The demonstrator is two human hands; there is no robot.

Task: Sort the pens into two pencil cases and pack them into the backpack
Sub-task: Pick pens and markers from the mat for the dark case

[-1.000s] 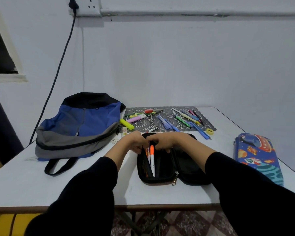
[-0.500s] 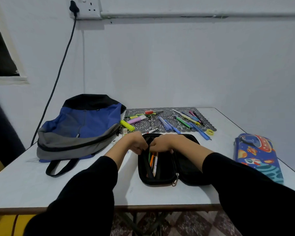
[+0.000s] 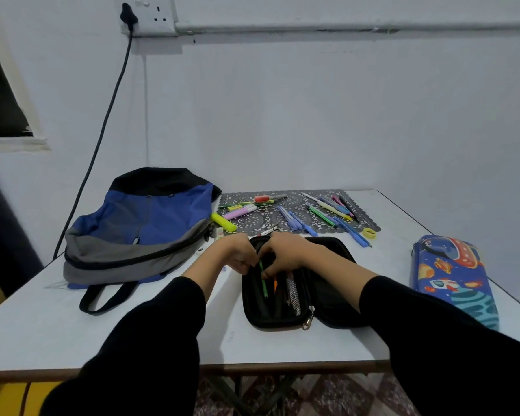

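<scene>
An open black pencil case (image 3: 327, 307) lies flat on the table in front of me. Its left half holds a green pen (image 3: 263, 280), an orange pen and a patterned one. My left hand (image 3: 236, 253) grips the case's far left rim with curled fingers. My right hand (image 3: 285, 255) reaches into the far end of the case, its fingers curled around the pens' tops. Several loose pens (image 3: 297, 217) lie on a grey lace mat (image 3: 370, 225) behind. A second, space-print pencil case (image 3: 451, 274) lies shut at the right. The blue and grey backpack (image 3: 138, 226) lies at the left.
A yellow highlighter (image 3: 222, 222) and a small eraser lie between backpack and mat. A yellow ring-shaped item (image 3: 369, 232) sits at the mat's right corner. A black cable (image 3: 102, 130) hangs from the wall socket behind the backpack. The table's front edge is near my arms.
Both hands stayed at the case's far end. The white and orange marker seen upright earlier is tucked down, and a green pen now shows in the left half.
</scene>
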